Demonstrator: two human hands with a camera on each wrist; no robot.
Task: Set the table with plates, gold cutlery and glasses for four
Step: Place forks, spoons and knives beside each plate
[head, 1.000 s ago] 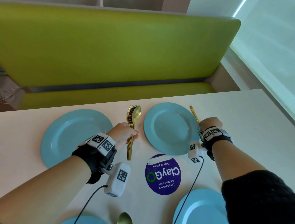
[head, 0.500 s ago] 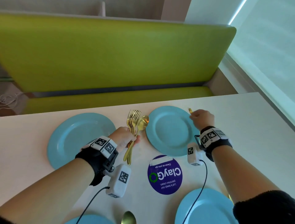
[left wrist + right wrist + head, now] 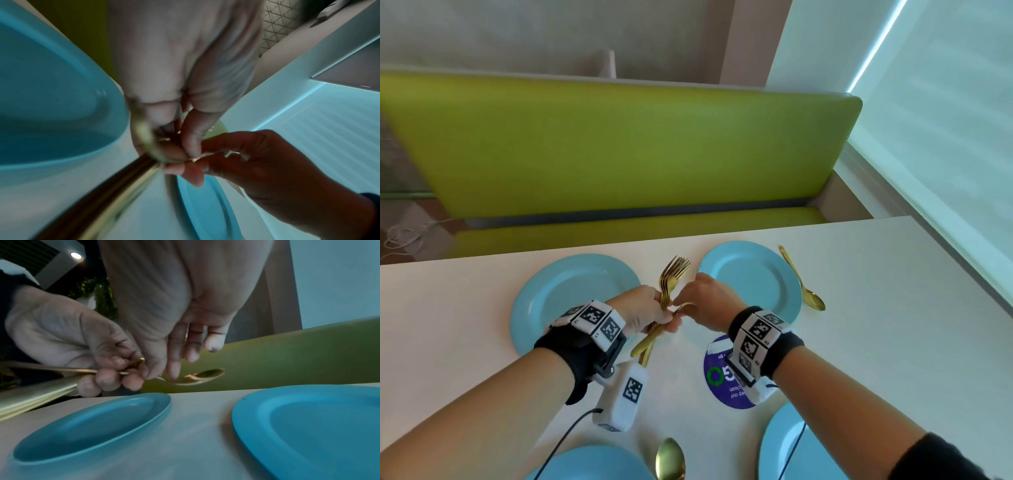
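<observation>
Purple sticker (image 3: 726, 380) ("clean" legible, upside-down)

R hand (image 3: 174, 305) fingers (image 3: 174, 356) pinch gold spoon (image 3: 197, 378); L hand (image 3: 68, 340) grips cutlery bundle (image 3: 30, 395).

head view looking down, wrist views close, low, sharing plates (image 3: 575, 294)

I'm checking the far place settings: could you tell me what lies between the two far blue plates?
In the head view, both hands: the left hand grips the gold forks, and the right hand pinches a spoon there.
</observation>
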